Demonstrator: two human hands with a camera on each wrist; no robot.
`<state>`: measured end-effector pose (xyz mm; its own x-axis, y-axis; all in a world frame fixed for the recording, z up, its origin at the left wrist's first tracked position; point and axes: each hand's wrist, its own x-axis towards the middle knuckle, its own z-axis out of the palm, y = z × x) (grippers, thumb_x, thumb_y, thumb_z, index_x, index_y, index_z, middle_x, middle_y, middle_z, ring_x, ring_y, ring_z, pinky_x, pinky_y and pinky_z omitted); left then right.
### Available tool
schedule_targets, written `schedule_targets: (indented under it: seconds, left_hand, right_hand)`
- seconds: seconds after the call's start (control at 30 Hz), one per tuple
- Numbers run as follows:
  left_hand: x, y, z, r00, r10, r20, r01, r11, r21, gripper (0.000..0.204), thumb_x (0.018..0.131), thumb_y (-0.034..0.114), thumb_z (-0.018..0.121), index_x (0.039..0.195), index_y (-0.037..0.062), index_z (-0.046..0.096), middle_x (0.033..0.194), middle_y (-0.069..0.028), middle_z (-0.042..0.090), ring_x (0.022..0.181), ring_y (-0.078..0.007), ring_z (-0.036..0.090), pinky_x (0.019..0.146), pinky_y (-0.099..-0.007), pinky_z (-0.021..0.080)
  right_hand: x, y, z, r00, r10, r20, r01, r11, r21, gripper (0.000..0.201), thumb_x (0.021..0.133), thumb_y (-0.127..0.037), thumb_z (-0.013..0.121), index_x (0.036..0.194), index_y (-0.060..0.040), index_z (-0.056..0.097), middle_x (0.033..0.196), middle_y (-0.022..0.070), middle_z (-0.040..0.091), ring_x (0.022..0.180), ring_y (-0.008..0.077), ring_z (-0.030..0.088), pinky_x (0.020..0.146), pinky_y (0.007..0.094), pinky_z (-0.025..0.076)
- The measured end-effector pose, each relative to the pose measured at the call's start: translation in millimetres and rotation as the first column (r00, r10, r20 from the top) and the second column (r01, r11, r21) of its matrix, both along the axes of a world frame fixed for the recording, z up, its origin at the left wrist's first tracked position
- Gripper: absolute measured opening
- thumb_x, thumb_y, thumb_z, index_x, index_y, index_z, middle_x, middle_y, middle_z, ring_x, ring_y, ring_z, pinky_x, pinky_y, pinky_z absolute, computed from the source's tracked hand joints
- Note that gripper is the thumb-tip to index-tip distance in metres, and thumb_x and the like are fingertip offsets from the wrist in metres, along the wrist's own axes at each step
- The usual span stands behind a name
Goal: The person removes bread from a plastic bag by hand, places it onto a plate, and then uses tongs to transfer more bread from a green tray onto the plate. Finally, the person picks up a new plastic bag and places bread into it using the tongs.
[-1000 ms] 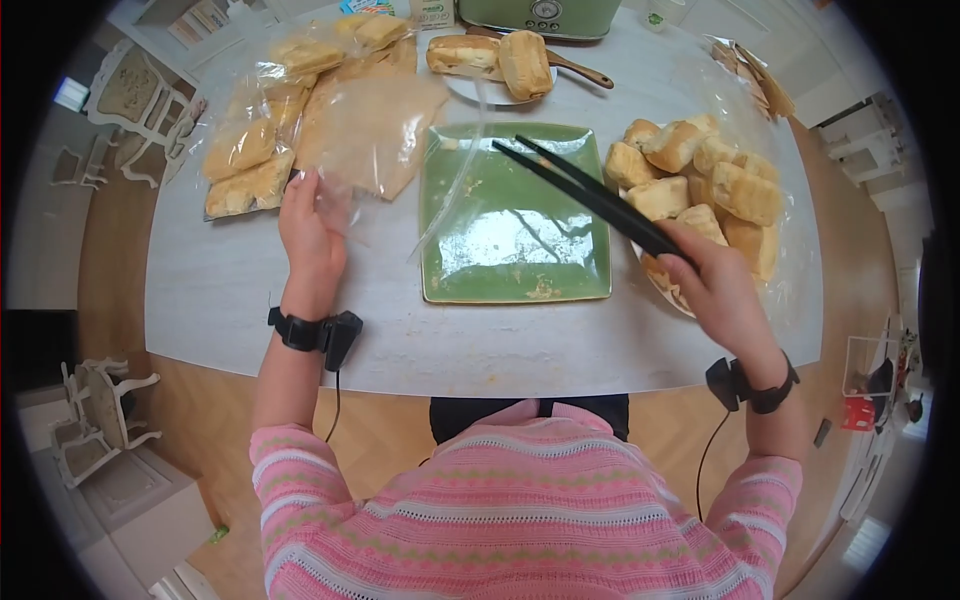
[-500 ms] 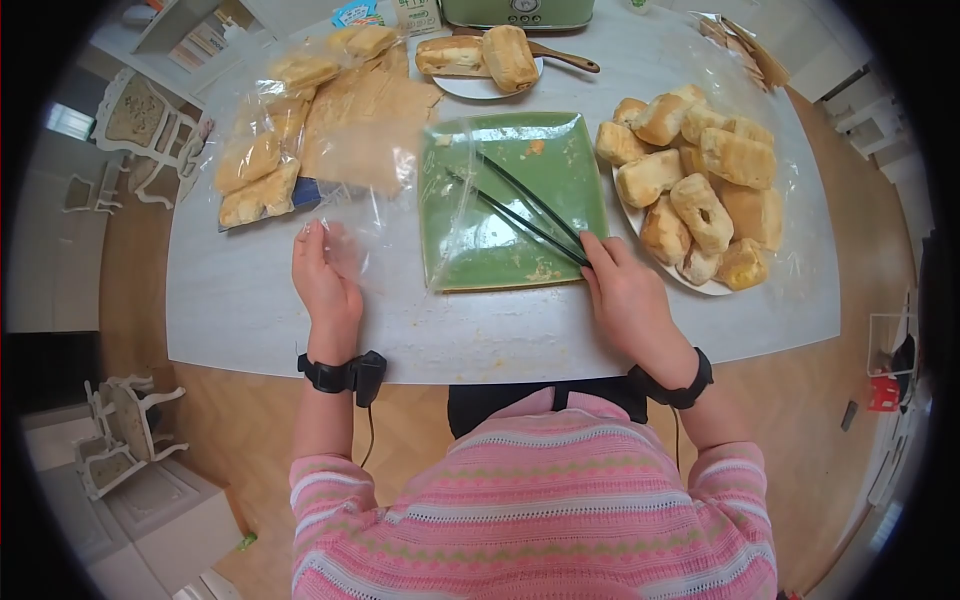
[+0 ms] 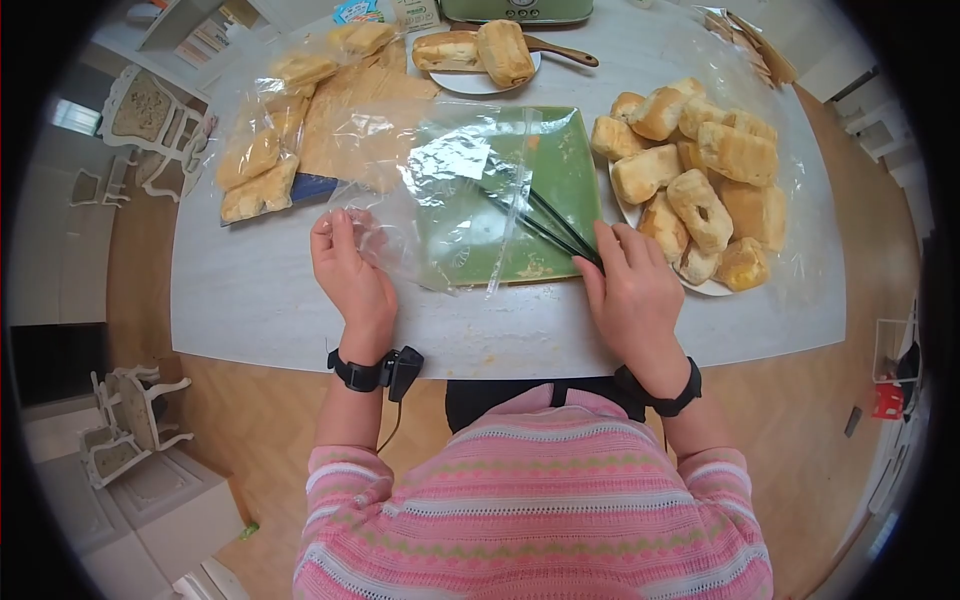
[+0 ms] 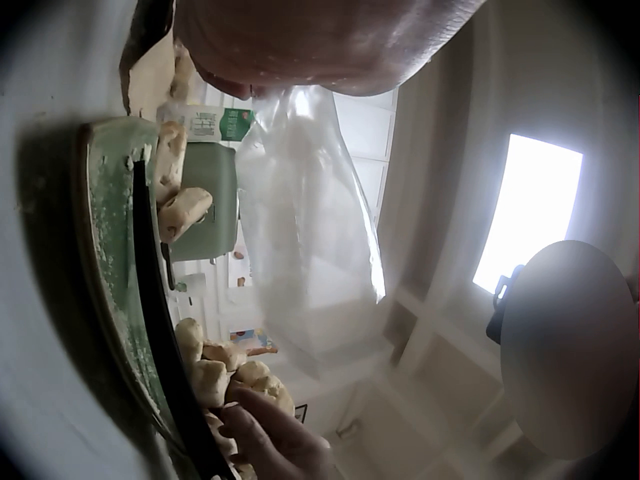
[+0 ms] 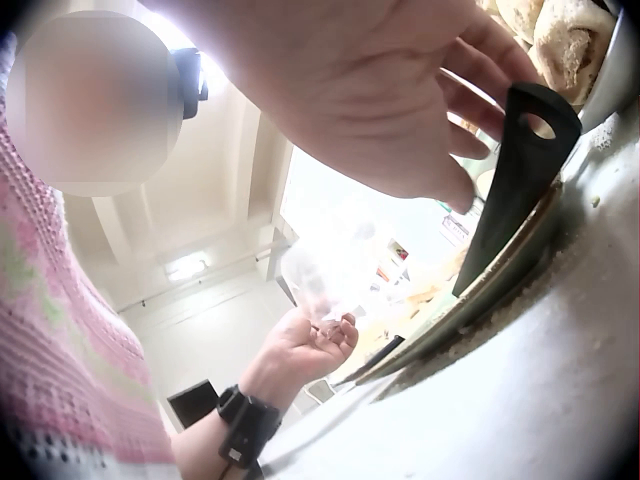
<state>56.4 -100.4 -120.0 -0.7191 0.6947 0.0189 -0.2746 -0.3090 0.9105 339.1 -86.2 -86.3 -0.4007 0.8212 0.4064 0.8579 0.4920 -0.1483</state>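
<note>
My left hand [image 3: 352, 275] pinches the edge of a clear zip bag [image 3: 450, 245]. The bag spreads over the left part of a square green plate [image 3: 570, 145], its zip strip pointing right; in the left wrist view the bag [image 4: 300, 200] hangs from the fingers. Black tongs [image 3: 565, 224] lie across the plate, partly under the bag, with their handle end over the right rim. Beside that end is my right hand [image 3: 637, 295], its fingers loosely extended. The right wrist view shows the holed handle end of the tongs [image 5: 515, 185] between thumb and fingers, without a closed grip.
At the right, bread rolls [image 3: 735, 155] pile on a white plate [image 3: 715, 288]. Filled bread bags [image 3: 258, 185] and a brown paper sheet [image 3: 330, 130] lie at left. Behind are two rolls on a small plate [image 3: 490, 85], a wooden handle [image 3: 570, 52] and a green toaster [image 3: 520, 10].
My right hand has brought the tongs from above the rolls down onto the green plate and loosened its fingers. My left hand has moved nearer me and right, drawing the bag over the plate.
</note>
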Motion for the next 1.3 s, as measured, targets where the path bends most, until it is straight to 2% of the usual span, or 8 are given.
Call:
schedule_targets:
  seconds: [0.2,0.37,0.43,0.63,0.87,1.03,1.17,1.3]
  left_hand:
    - [31.8,-5.4,4.9,0.993,-0.056,-0.105,0.070,0.989,0.133,0.013,0.098,0.014,0.056,0.104,0.0046,0.052,0.092,-0.0053,0.061,0.082,-0.0111,0.056,0.072,-0.0271,0.047]
    - [57.9,-19.7,27.3,0.941,-0.170,-0.292,0.236,0.950,0.206,0.011,0.095,0.008,0.059,0.103,0.0029,0.053,0.090,-0.0061,0.061,0.080,-0.0122,0.056,0.073,-0.0286,0.047]
    - [61.9,-23.9,31.1,0.907,-0.211,-0.364,0.307,0.924,0.228,0.011,0.094,0.006,0.060,0.102,0.0028,0.054,0.090,-0.0061,0.060,0.079,-0.0124,0.056,0.073,-0.0292,0.047]
    - [60.4,-33.6,32.5,0.898,-0.215,-0.385,0.270,0.958,0.094,0.013,0.089,0.003,0.067,0.097,0.0034,0.056,0.088,-0.0038,0.061,0.071,-0.0071,0.053,0.061,-0.0214,0.044]
    - [67.1,-34.2,30.5,0.784,-0.562,-0.263,0.550,0.826,-0.127,0.012,0.090,0.007,0.067,0.094,0.0050,0.056,0.075,0.0034,0.056,0.062,-0.0025,0.046,0.055,-0.0169,0.036]
    - [98.3,-35.2,33.6,0.832,-0.511,-0.216,0.504,0.859,-0.090,0.013,0.090,0.007,0.067,0.096,0.0042,0.056,0.071,0.0049,0.054,0.058,-0.0006,0.042,0.051,-0.0165,0.030]
    - [135.7,-34.6,36.0,0.910,-0.315,-0.268,0.343,0.937,0.065,0.005,0.096,0.007,0.057,0.098,0.0060,0.053,0.073,0.0040,0.051,0.061,-0.0026,0.042,0.055,-0.0175,0.033]
    - [179.0,-34.8,34.7,0.933,-0.214,-0.288,0.258,0.958,0.126,0.007,0.096,0.006,0.056,0.100,0.0066,0.051,0.072,0.0028,0.051,0.060,-0.0031,0.042,0.054,-0.0184,0.033]
  right_hand:
    - [0.1,3.2,26.5,0.707,0.037,-0.706,-0.235,0.954,-0.186,0.063,0.081,-0.019,0.075,0.133,0.0034,0.049,0.125,0.0204,0.056,0.108,0.0305,0.059,0.085,0.0353,0.049]
    - [13.1,24.0,41.7,0.664,0.067,-0.744,-0.031,0.998,0.062,0.051,0.083,-0.016,0.073,0.126,0.0037,0.055,0.115,0.0158,0.062,0.097,0.0236,0.061,0.077,0.0313,0.049]
    - [21.7,23.8,42.1,0.675,-0.041,-0.737,-0.253,0.925,-0.284,0.030,0.085,-0.015,0.071,0.108,0.0037,0.064,0.092,0.0065,0.066,0.078,0.0147,0.059,0.068,0.0256,0.047]
    - [56.9,15.8,41.1,0.353,-0.332,-0.875,-0.437,0.768,-0.467,0.011,0.088,-0.010,0.067,0.090,0.0004,0.066,0.076,-0.0032,0.060,0.068,0.0042,0.051,0.061,0.0189,0.040]
    - [96.7,20.7,38.4,0.293,-0.355,-0.888,-0.561,0.688,-0.460,0.017,0.092,-0.016,0.064,0.091,0.0004,0.065,0.078,0.0001,0.062,0.070,0.0071,0.053,0.065,0.0232,0.044]
    - [101.0,13.5,40.8,-0.048,-0.473,-0.880,-0.761,0.588,-0.275,0.039,0.091,-0.015,0.061,0.126,0.0016,0.053,0.101,0.0105,0.065,0.089,0.0179,0.064,0.075,0.0280,0.050]
    - [105.1,3.9,34.5,-0.111,-0.516,-0.849,-0.838,0.508,-0.199,0.062,0.087,-0.011,0.063,0.142,0.0012,0.035,0.112,0.0145,0.062,0.099,0.0218,0.064,0.079,0.0298,0.051]
    - [110.7,-19.7,38.9,0.124,-0.407,-0.905,-0.689,0.621,-0.373,0.074,0.082,0.001,0.066,0.145,0.0033,0.028,0.106,0.0140,0.063,0.091,0.0150,0.063,0.075,0.0243,0.050]
